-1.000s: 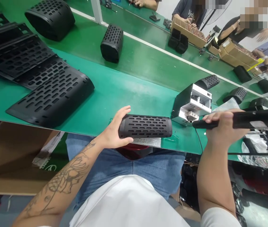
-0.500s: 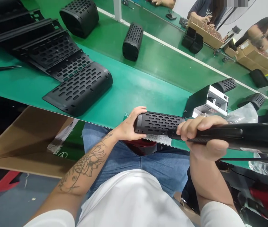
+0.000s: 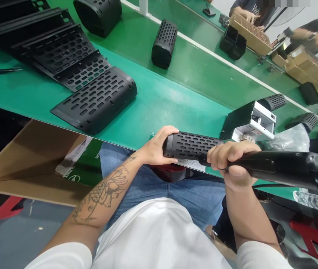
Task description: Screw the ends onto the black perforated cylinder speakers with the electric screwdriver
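My left hand (image 3: 160, 146) grips the left end of a black perforated plastic housing (image 3: 194, 145) at the front edge of the table, thumb below and fingers above. Wrapped in my right hand (image 3: 233, 160) is a black electric screwdriver (image 3: 284, 168), lying nearly level with its hanging ring at the right. Its nose meets the near right side of the housing; the bit and any screw there cannot be made out. Left of my hands, a row of black perforated shells (image 3: 97, 99) rests on the green table (image 3: 147, 108).
A black and white machine (image 3: 250, 121) stands right of the housing, beside a clear plastic bag (image 3: 289, 139). More housings (image 3: 164, 44) sit on the green surface beyond. An open carton (image 3: 10, 164) is below at left. Co-workers' hands are busy near cardboard boxes (image 3: 250, 31) at the far right.
The screwdriver's rear end has swung slightly down and toward me, showing its ring. My left hand keeps its hold on the housing. The whole view has shifted a little.
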`<state>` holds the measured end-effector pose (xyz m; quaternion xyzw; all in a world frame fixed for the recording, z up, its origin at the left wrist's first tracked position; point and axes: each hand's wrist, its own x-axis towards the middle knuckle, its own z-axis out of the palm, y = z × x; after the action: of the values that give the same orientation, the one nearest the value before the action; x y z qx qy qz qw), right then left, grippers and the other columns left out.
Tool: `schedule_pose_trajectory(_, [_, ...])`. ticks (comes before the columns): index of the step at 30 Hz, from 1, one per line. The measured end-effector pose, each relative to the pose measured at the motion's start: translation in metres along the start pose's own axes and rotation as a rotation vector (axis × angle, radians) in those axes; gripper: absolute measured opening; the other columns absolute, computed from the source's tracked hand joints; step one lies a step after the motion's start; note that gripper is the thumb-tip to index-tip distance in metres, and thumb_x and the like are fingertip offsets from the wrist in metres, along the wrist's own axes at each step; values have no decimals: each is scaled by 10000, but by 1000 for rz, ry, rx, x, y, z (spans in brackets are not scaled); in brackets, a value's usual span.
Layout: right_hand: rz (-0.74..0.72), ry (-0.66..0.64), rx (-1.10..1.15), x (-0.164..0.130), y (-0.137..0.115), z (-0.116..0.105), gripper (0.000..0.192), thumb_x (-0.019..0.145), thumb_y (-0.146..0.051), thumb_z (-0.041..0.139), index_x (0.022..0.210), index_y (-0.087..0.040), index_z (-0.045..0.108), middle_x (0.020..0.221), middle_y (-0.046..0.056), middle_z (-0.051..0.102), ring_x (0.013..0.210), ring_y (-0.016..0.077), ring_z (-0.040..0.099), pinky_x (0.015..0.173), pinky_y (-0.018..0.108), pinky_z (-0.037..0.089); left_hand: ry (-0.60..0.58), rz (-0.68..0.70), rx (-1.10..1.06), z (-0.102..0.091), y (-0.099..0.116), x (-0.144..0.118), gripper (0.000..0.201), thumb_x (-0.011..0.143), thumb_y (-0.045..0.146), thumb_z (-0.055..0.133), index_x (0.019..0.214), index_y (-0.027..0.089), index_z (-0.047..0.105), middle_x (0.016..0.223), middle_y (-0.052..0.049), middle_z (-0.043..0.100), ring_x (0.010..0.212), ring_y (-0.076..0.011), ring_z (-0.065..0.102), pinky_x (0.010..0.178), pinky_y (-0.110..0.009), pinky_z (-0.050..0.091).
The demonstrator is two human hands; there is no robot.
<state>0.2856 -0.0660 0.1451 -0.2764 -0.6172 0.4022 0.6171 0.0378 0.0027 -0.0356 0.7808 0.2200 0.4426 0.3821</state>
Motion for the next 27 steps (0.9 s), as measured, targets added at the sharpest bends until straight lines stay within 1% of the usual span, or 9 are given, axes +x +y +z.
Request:
schedule_pose_trajectory(8, [10, -2, -25, -2, 3, 0, 315, 1013, -385, 1041, 919, -296, 753, 606, -90, 673, 424, 132, 595, 508, 282, 625, -5, 0, 46, -3, 3, 0, 1143, 880, 445, 1118, 1836, 321, 504, 1790, -214, 620, 1700, -489, 664, 1425, -711, 616])
schedule_pose_trajectory(11, [7, 21, -88, -5, 0, 4, 352, 1010, -460, 1050, 918, -296, 753, 623, -86, 697, 427, 131, 610, 517, 286, 637, -3, 30, 70, -5, 4, 1, 1122, 899, 453, 1103, 1838, 310, 506, 1770, -214, 638, 1689, -481, 676, 1430, -710, 613])
schedule_pose_trajectory(13, [-11, 66, -94, -3, -6, -2, 403, 1005, -566, 1054, 938, -296, 762, 620, -93, 686, 414, 127, 592, 505, 288, 626, 11, 36, 92, -6, 4, 0, 1102, 915, 448, 1089, 1842, 306, 509, 1765, -215, 646, 1690, -480, 677, 1430, -712, 613])
schedule_pose_trajectory(15, [-63, 187, -109, 3, -12, -21, 447, 1004, -654, 1038, 970, -300, 768, 614, -107, 647, 404, 131, 575, 488, 297, 607, 34, 28, 119, -4, 4, -2, 1099, 912, 442, 1087, 1841, 308, 516, 1770, -215, 649, 1691, -483, 677, 1424, -720, 616])
schedule_pose_trajectory(16, [-108, 293, -156, 7, -15, -35, 453, 1014, -668, 1022, 970, -300, 762, 614, -109, 625, 409, 138, 575, 486, 306, 603, 43, 21, 135, -3, 3, -2, 1107, 904, 438, 1093, 1840, 309, 517, 1770, -216, 652, 1687, -486, 680, 1417, -725, 621])
schedule_pose_trajectory(19, [-252, 714, -492, 20, -12, -91, 425, 1038, -572, 996, 888, -293, 712, 649, -80, 622, 481, 175, 630, 525, 351, 615, 50, 8, 177, 1, 3, -5, 1149, 870, 440, 1124, 1831, 310, 508, 1763, -227, 656, 1664, -494, 698, 1385, -738, 644])
schedule_pose_trajectory(21, [-263, 920, -682, 26, -3, -127, 390, 991, -470, 1025, 861, -292, 704, 695, -49, 677, 530, 196, 671, 521, 358, 590, 51, 5, 196, 4, 3, -5, 1160, 862, 447, 1135, 1827, 308, 507, 1757, -234, 658, 1651, -498, 709, 1368, -742, 657])
schedule_pose_trajectory(24, [-226, 1022, -717, 25, 12, -160, 362, 1011, -455, 961, 842, -299, 682, 641, -47, 660, 500, 196, 638, 500, 357, 567, 55, 4, 201, 5, 4, -5, 1149, 862, 442, 1134, 1823, 309, 518, 1764, -234, 659, 1652, -498, 713, 1361, -740, 664])
schedule_pose_trajectory(27, [-199, 1000, -683, 17, 14, -163, 320, 1010, -455, 913, 859, -295, 681, 581, -59, 645, 478, 186, 602, 520, 356, 592, 55, -2, 205, 5, 4, -6, 1142, 871, 448, 1125, 1825, 309, 514, 1761, -232, 662, 1654, -496, 712, 1362, -743, 664])
